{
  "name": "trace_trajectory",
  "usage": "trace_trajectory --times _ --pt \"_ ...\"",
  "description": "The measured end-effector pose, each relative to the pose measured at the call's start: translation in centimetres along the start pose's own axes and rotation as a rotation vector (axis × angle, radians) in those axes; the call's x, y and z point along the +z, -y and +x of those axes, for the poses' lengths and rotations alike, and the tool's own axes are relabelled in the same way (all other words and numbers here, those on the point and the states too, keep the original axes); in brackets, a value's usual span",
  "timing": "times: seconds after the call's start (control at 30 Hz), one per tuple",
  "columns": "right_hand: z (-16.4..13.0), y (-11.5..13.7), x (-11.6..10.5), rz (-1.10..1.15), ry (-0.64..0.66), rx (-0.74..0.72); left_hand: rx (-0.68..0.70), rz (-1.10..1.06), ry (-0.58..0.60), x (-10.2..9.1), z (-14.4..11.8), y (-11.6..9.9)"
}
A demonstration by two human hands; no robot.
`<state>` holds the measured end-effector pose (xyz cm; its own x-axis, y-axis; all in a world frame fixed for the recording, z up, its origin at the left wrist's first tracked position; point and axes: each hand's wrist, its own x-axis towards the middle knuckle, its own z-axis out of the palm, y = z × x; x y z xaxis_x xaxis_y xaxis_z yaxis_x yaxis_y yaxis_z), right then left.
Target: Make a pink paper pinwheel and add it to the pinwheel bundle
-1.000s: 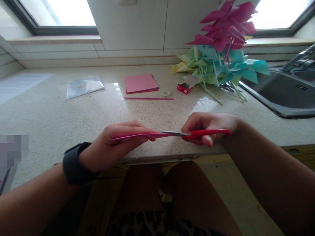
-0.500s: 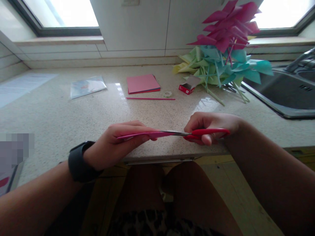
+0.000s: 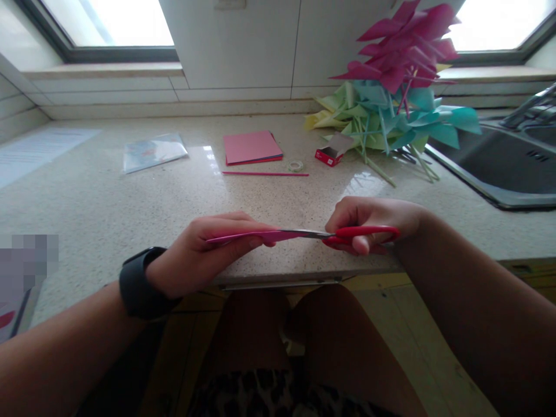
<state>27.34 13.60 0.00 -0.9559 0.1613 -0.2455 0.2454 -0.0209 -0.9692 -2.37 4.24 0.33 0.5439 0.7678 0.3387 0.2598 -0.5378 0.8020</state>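
Between the thumb and fingers of my left hand (image 3: 217, 243) is a sheet of pink paper (image 3: 278, 236), seen nearly edge-on above the counter's front edge. My right hand (image 3: 373, 223) is closed around the red handles of a pair of scissors (image 3: 347, 233), thumb in one loop. The metal blades point left and meet the right end of the pink paper. How far the cut runs is hidden by the flat angle. A dark watch (image 3: 145, 282) is on my left wrist.
On the speckled counter (image 3: 108, 214) lie a stack of coloured paper (image 3: 252, 147), a pink stick (image 3: 264, 174), a tape roll (image 3: 295, 166), a small red box (image 3: 332, 150) and a clear packet (image 3: 155, 153). Paper pinwheels (image 3: 403, 87) are heaped beside the sink (image 3: 499, 162).
The scissors have shifted slightly left along the paper, and their handles sit a little closer together. My left hand holds the paper almost still.
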Motion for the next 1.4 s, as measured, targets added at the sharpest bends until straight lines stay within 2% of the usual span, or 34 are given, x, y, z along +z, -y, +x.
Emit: trace_trajectory --times 0.13,0.33,0.5,0.8,1.07,1.4 --pt "0.0 0.1 0.1 0.003 -0.012 0.002 -0.005 -0.021 -0.012 0.1 -0.2 0.1" --pt "0.0 0.2 0.2 0.014 -0.027 0.009 -0.15 -0.14 -0.126 0.3 -0.8 0.3" --pt "0.1 0.2 0.3 0.024 -0.031 0.023 -0.098 -0.084 -0.127 0.4 -0.6 0.3" --pt "0.5 0.5 0.3 0.032 -0.004 0.028 -0.103 -0.027 -0.105 0.7 -0.5 0.2" --pt "0.7 0.6 0.4 0.01 0.015 -0.035 -0.092 -0.033 -0.125 1.2 -0.2 0.4" --pt "0.5 0.4 0.2 0.007 -0.002 -0.031 -0.075 0.004 -0.156 1.3 -0.2 0.1"
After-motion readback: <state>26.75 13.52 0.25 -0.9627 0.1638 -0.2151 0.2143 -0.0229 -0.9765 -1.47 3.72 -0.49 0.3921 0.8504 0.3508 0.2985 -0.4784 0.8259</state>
